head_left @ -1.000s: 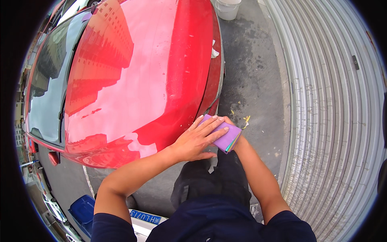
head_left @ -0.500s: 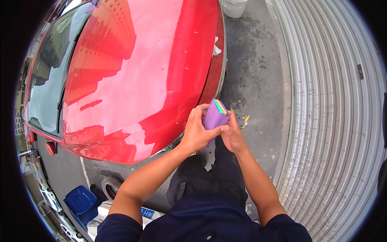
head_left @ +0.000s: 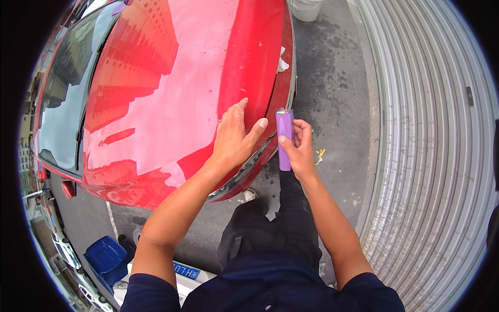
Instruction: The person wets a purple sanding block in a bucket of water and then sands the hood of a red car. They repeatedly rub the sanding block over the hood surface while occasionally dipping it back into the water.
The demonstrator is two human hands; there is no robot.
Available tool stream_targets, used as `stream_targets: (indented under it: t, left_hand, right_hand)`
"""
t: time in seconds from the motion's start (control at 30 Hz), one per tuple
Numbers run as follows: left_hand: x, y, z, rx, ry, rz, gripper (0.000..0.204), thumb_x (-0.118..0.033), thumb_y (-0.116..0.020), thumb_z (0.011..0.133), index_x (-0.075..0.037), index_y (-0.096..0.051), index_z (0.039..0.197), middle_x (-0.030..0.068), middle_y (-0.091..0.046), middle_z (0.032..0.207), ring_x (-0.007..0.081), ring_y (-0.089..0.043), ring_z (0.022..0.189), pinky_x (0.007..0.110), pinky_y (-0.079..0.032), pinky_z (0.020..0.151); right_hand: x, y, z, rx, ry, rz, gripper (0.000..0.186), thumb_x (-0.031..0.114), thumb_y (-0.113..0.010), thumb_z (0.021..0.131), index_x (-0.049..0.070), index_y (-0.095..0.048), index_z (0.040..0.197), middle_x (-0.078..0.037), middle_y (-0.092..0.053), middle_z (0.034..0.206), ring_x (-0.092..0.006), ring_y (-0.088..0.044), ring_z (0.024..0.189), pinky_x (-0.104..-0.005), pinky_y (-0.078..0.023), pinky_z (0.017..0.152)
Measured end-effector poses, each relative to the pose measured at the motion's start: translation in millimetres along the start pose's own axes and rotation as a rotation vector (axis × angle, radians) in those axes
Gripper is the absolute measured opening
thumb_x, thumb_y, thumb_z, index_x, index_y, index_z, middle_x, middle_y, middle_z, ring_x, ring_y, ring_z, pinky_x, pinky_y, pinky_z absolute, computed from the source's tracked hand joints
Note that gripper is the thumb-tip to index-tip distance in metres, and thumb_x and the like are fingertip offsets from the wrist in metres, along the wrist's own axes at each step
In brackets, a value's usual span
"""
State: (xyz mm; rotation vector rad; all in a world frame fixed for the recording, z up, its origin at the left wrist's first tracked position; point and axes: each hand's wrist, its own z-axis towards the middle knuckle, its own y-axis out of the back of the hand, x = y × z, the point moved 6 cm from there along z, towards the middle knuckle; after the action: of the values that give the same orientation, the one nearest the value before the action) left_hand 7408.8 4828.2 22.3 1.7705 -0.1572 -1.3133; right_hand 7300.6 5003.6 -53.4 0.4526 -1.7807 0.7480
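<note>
My right hand [head_left: 302,151] grips a long, flat purple block [head_left: 284,125] by its middle, thumb on the face toward me. Thin teal and yellow layers show at the block's far end. It stands just off the front edge of a red car. Over the glossy red hood [head_left: 187,114], near that front edge, my left hand [head_left: 233,138] is spread with nothing in it. Its palm faces down, and I cannot tell whether it rests on the paint or hovers above.
A crumpled white tissue [head_left: 282,63] is at the car's front edge. To the right runs a ribbed metal shutter [head_left: 416,130]. A white bucket [head_left: 306,9] stands far ahead. Behind on the left are a blue bin [head_left: 105,255] and a white car [head_left: 189,285]. Yellowish scraps [head_left: 319,155] lie on the pavement.
My left hand has let go of the purple block and moved left and forward over the hood, fingers spread. The right hand now holds the block alone, turned more upright in view.
</note>
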Motion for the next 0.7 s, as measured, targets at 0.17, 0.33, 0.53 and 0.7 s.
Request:
stream_targets:
  t: [0.17,0.33,0.53,0.7]
  left_hand:
    - [46,54,33,-0.106,-0.096,0.664,0.086,-0.064,-0.061,0.103,-0.021,-0.036,0.173,0.0164,-0.025,0.182,0.0387,-0.017,0.169,0.060,-0.015,0.135]
    - [76,48,48,-0.011,-0.170,0.847,0.091,-0.072,-0.055,0.102,-0.023,-0.031,0.175,0.0136,-0.023,0.182,0.0392,-0.013,0.170,0.065,-0.012,0.134]
    - [73,36,34,-0.057,-0.191,0.850,0.089,-0.070,-0.054,0.104,-0.021,-0.032,0.174,0.0150,-0.026,0.181,0.0409,-0.016,0.169,0.067,-0.014,0.133]
    - [73,36,53,-0.009,-0.155,0.868,0.087,-0.067,-0.054,0.105,-0.019,-0.033,0.174,0.0159,-0.028,0.180,0.0415,-0.019,0.168,0.067,-0.016,0.132]
  right_hand:
    - [21,-8,64,-0.148,0.301,-0.795,0.071,0.028,-0.080,0.094,0.016,-0.052,0.158,-0.019,-0.049,0.150,-0.0401,-0.054,0.138,-0.0531,-0.048,0.111]
    - [26,-33,101,-0.176,0.505,-1.041,0.065,0.038,-0.082,0.093,0.021,-0.061,0.152,-0.016,-0.053,0.145,-0.0391,-0.056,0.135,-0.0543,-0.049,0.105]
    - [7,-40,73,-0.226,0.505,-1.035,0.060,0.038,-0.084,0.092,0.018,-0.067,0.145,-0.017,-0.054,0.142,-0.0386,-0.057,0.131,-0.0533,-0.049,0.104]
    - [5,-43,64,-0.282,0.559,-0.978,0.057,0.037,-0.085,0.091,0.016,-0.068,0.141,-0.016,-0.055,0.139,-0.0382,-0.059,0.128,-0.0528,-0.049,0.104]
